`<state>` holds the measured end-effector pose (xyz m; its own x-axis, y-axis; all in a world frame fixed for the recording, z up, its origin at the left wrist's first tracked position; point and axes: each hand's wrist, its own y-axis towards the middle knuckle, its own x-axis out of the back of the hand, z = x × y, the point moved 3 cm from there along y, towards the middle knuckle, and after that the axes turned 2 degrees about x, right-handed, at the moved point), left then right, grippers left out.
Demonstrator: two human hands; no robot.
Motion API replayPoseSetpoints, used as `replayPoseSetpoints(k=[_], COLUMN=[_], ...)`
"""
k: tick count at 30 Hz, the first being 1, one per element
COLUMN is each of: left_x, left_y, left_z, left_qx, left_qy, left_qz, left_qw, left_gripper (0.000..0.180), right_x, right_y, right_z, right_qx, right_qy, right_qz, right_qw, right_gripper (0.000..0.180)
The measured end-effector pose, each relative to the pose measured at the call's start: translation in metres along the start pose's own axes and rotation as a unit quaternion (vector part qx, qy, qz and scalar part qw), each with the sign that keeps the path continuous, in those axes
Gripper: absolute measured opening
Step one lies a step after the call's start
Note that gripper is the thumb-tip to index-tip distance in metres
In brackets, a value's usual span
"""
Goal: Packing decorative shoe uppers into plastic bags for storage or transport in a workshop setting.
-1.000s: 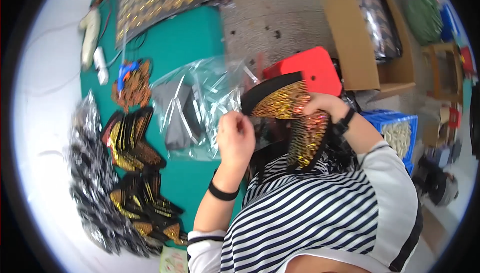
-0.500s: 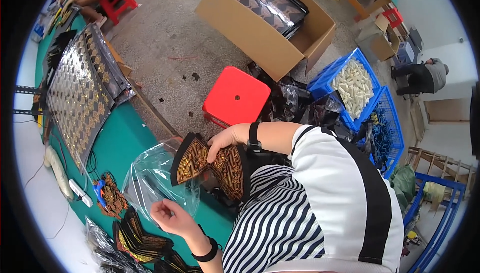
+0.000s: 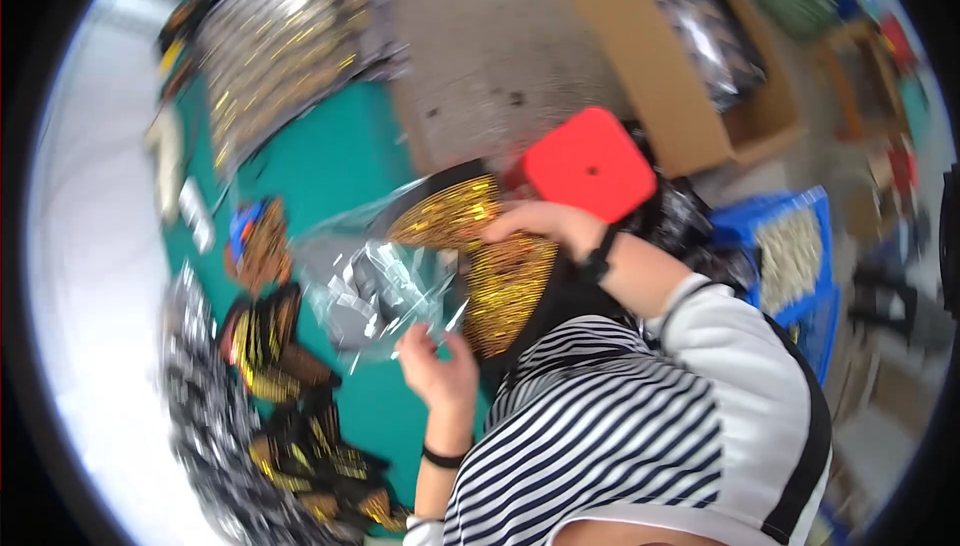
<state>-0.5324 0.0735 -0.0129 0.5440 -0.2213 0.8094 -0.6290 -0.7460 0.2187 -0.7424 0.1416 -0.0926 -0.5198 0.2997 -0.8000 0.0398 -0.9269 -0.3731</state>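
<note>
My right hand (image 3: 540, 226) grips a black fabric piece with shiny gold patterning (image 3: 510, 296), fan-shaped toward both ends and narrow at the middle. Thumb and fingers close on that narrow part. A clear plastic bag (image 3: 385, 291) lies against the piece's left side and partly overlaps it. At the bag's lower edge, my left hand (image 3: 440, 366) has its thumb and fingers pinched on the film; motion blur softens the fingertips. Similar black and gold pieces (image 3: 310, 446) are stacked on the green table (image 3: 345, 156) to the left.
A red stool (image 3: 590, 166) stands beyond my right hand, with an open cardboard box (image 3: 660, 76) behind it. Blue crates (image 3: 740, 226), one with pale pieces, are at right. Crumpled plastic bags (image 3: 205, 396), a brown pile (image 3: 262, 261) and a gold-patterned sheet (image 3: 285, 41) lie left.
The view has swung, so the stool and box appear farther right. The gold-patterned piece now overlaps the bag more, and my left hand has come to the bag's edge.
</note>
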Motion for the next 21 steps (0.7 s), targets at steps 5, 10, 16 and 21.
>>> replayPoseSetpoints(k=[5,10,16,21], left_x=[-0.006,0.002,0.012,-0.029], left_y=[-0.009,-0.012,-0.006,-0.015], left_z=[0.014,0.034,0.008,-0.006], left_qx=[0.201,0.174,-0.116,-0.214], left_qy=[-0.055,-0.076,0.017,0.107], left_qz=[0.032,0.013,-0.015,0.232], left_qw=[0.978,0.982,0.993,0.943], left_gripper=[0.030,0.013,0.037,0.051], right_x=[-0.034,-0.040,-0.052,-0.075], right_y=[0.000,0.008,0.002,0.010], right_z=[-0.002,0.006,0.021,0.032], right_qx=[-0.058,-0.042,-0.086,-0.134], right_qy=[-0.006,0.002,0.062,-0.031], right_qz=[0.039,-0.002,0.001,0.054], right_qw=[0.998,0.999,0.994,0.989], right_gripper=[0.048,0.047,0.059,0.071])
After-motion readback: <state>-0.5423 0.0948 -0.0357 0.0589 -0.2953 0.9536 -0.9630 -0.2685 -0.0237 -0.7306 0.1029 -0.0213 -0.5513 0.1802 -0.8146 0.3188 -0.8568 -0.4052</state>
